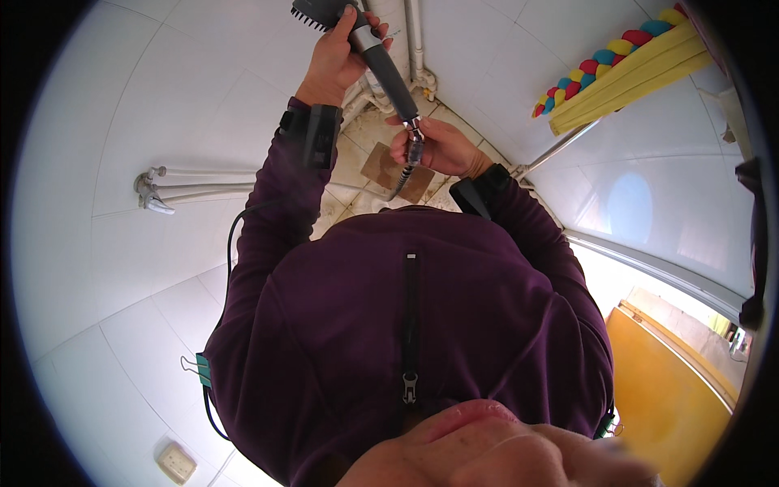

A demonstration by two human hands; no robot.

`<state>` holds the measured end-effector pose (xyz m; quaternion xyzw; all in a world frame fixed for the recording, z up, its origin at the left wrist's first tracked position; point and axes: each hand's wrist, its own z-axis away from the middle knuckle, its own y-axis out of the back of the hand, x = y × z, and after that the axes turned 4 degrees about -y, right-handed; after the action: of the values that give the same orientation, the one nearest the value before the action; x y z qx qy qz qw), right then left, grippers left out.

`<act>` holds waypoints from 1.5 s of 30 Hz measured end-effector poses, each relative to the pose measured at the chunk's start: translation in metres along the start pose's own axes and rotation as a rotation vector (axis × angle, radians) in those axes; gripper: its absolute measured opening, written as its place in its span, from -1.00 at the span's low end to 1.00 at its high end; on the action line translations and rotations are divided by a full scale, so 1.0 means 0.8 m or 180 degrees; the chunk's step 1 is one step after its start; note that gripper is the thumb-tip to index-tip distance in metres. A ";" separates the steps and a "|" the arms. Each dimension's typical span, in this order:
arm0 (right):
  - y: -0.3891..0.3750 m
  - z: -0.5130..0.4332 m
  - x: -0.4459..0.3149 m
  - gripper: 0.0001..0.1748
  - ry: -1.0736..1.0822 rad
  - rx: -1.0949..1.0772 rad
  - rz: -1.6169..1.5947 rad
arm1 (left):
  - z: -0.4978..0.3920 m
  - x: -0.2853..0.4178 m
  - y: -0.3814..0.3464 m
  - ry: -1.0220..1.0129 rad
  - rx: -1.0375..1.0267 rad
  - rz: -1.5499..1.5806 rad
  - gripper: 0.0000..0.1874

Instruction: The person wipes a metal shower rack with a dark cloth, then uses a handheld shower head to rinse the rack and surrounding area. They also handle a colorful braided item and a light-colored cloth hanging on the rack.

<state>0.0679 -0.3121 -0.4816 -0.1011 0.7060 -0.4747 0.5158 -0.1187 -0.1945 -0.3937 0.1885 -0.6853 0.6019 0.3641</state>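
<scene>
My left hand [333, 67] is closed around the upper part of a dark grey hand shower [389, 76], its thumb just below the head. The head bears a row of black teeth, is cut off by the top edge of the view and points up and left. A silver band rings the neck. At the lower end of the handle, the fingers of my right hand [449, 146] grip a shiny, partly see-through hose connector [415, 149]. A ribbed shower hose [401, 179] hangs from this connector and curves away to the left, passing behind my left forearm.
A wall-mounted mixer tap [149, 192] with pipes is at left. White pipes [420, 55] rise in the far corner. A brown square [395, 173] lies on the stained tiled floor [350, 149]. A yellow curtain [633, 79] hangs at right, above a yellow door [663, 377].
</scene>
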 end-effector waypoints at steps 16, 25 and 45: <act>-0.025 -0.002 0.008 -0.77 0.0191 0.0004 0.0355 | 0.038 0.031 -0.003 -0.0801 0.0436 0.0330 -0.62; -0.090 -0.024 0.007 -0.78 0.0056 -0.0697 -0.0538 | 0.123 -0.018 -0.030 -0.1208 -0.0310 0.1962 -0.18; -0.178 -0.111 0.085 -0.75 -0.0508 -0.0121 0.0755 | 0.239 0.077 0.033 -0.1312 0.0053 0.0838 -0.91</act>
<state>-0.0850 -0.3802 -0.4125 -0.0642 0.6786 -0.3874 0.6207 -0.2298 -0.3618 -0.3695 0.2194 -0.7588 0.5986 0.1334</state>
